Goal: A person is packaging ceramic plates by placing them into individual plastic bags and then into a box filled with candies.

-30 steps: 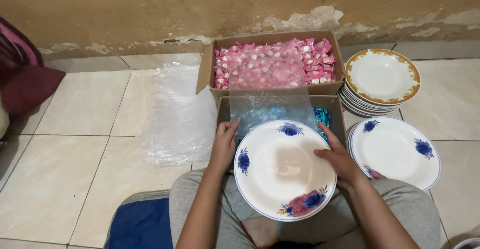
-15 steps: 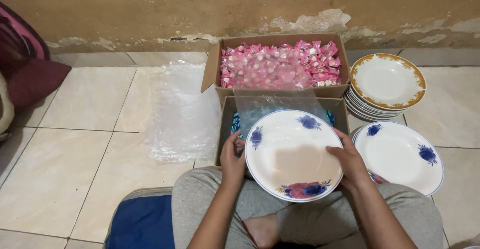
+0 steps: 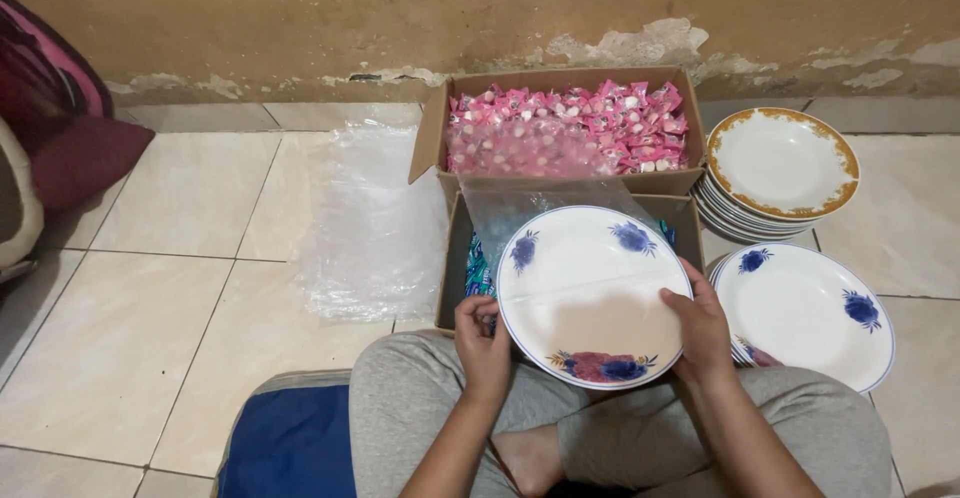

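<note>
left hand [image 3: 482,343]: grips lower-left rim of floral plate [image 3: 592,295]
right hand [image 3: 700,326]: clasps right rim
change: plate turned since a second ago, big flower now lower centre; clear bag [image 3: 540,203] behind it

Both hands [image 3: 590,333] hold a blue-flowered white plate [image 3: 590,293] over a box [image 3: 455,258].

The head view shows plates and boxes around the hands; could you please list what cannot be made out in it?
- Near box: its contents are mostly hidden by the held plate and a clear bag.
- Blue-flowered stack: plate count is unclear, edges too thin.
- Maroon thing: cut off by the left edge.
- Left hand: fingertips are hidden behind the plate.
</note>
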